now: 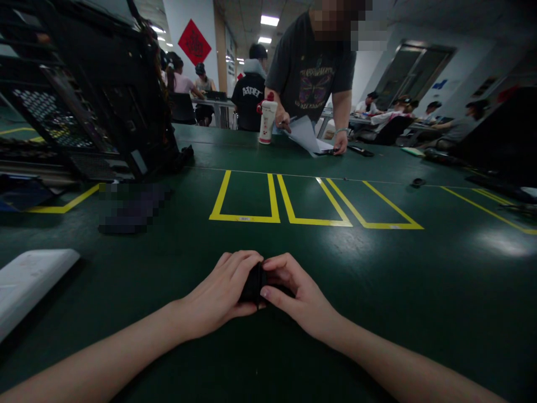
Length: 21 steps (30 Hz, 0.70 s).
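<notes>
I'd guess the small black object (250,285), on or just above the near tabletop (251,355), is light, stiff and perhaps slick, best gripped by its sides, where the left hand (218,294) wraps its fingers round it and the right hand (300,296) pinches its edge.

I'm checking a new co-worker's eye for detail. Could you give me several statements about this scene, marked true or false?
1. The left hand and right hand both hold a small black object. True.
2. The flat tape outlines are blue. False: the flat tape outlines are yellow.
3. A white bottle with a red top stands on the dark green tabletop. True.
4. The person across the tabletop has nothing in hand. False: that person holds white paper sheets.
5. A red diamond-shaped wall sign hangs in the background. True.
</notes>
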Available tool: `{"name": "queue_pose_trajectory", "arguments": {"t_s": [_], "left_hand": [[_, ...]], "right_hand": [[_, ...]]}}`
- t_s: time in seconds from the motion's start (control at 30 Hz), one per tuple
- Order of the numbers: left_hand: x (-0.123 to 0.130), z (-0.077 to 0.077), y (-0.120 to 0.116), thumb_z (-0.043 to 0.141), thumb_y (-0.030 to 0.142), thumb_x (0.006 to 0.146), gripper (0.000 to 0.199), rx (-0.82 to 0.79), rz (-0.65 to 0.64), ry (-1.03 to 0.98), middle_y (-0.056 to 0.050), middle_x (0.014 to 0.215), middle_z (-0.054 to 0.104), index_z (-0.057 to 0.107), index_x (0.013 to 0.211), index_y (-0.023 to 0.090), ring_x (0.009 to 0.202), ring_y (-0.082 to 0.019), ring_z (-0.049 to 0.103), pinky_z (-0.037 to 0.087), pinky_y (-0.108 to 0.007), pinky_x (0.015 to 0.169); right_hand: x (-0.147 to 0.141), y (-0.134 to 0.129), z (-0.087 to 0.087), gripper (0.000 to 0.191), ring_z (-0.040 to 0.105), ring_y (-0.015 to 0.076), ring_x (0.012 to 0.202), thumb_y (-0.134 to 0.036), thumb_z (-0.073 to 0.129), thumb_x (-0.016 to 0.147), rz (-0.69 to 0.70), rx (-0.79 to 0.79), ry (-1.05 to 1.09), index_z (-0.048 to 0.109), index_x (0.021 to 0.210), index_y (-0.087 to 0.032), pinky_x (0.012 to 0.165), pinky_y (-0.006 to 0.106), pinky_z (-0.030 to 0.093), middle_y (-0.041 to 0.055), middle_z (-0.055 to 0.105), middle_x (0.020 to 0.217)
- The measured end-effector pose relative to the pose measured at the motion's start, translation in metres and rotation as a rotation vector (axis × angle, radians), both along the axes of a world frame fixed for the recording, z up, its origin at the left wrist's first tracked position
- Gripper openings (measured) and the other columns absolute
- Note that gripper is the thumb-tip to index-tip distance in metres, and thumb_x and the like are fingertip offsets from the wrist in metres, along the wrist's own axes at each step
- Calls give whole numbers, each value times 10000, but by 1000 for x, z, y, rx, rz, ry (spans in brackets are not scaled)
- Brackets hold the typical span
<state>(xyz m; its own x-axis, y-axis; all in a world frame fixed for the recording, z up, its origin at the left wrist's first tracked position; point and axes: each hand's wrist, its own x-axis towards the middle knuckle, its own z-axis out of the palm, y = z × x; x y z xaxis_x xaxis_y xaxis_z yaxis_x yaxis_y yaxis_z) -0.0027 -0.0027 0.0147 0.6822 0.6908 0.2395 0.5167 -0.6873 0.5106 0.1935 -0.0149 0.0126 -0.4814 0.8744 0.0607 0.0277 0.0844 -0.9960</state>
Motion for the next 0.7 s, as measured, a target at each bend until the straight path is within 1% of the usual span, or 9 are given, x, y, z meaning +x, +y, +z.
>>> {"name": "queue_pose_trajectory", "arguments": {"t_s": [0.1,0.2,0.3,0.37,0.43,0.53,0.6,0.7], "left_hand": [[0,-3,0,688,198,746,646,-6,19,-12,-82,1242,471,310,1266,258,1064,-273,493,439,-450,865],[0,-4,0,709,176,718,683,5,35,-15,-79,1238,471,303,1262,253,1057,-269,492,438,-442,865],[0,-2,0,684,143,736,662,2,10,18,-87,1253,459,296,1264,236,1084,-261,475,420,-427,893],[0,-1,0,678,138,738,664,8,4,25,-90,1256,460,292,1269,239,1103,-267,468,406,-436,909],[0,0,0,676,157,745,659,22,1,20,-91,1252,465,291,1271,248,1113,-277,467,396,-452,913],[1,-1,0,670,196,764,636,33,-9,8,-99,1243,469,289,1271,251,1104,-285,474,399,-461,901],[1,-1,1,667,207,771,631,24,-11,3,-98,1240,469,286,1272,255,1102,-286,475,402,-464,896],[0,0,0,661,208,779,629,-2,-10,3,-92,1244,465,280,1277,262,1101,-282,472,405,-467,897]], "right_hand": [[0,0,2,319,564,178,1034,-185,601,810,7,-30,-44,462,1094,-228,896,371,478,37,563,1080],[2,0,1,235,570,176,1004,-194,588,821,36,17,-67,503,1038,-217,890,375,485,34,554,1045],[5,0,-2,322,555,176,1026,-150,632,778,44,87,-55,495,1054,-243,920,382,469,21,523,1070],[5,1,-3,339,551,174,1030,-146,634,774,50,101,-49,488,1061,-251,930,385,462,19,514,1076],[5,1,-4,278,562,169,1000,-178,618,791,43,89,-35,499,1034,-246,894,372,481,18,518,1058],[2,2,-3,196,576,165,961,-216,616,797,-3,73,-20,523,969,-233,849,351,501,15,530,1020],[1,2,-3,209,588,168,954,-212,620,794,-9,44,-21,511,972,-232,860,359,497,13,553,996],[0,2,0,291,583,179,985,-206,617,798,-5,5,-61,482,1054,-235,883,378,485,27,576,1031]]}}
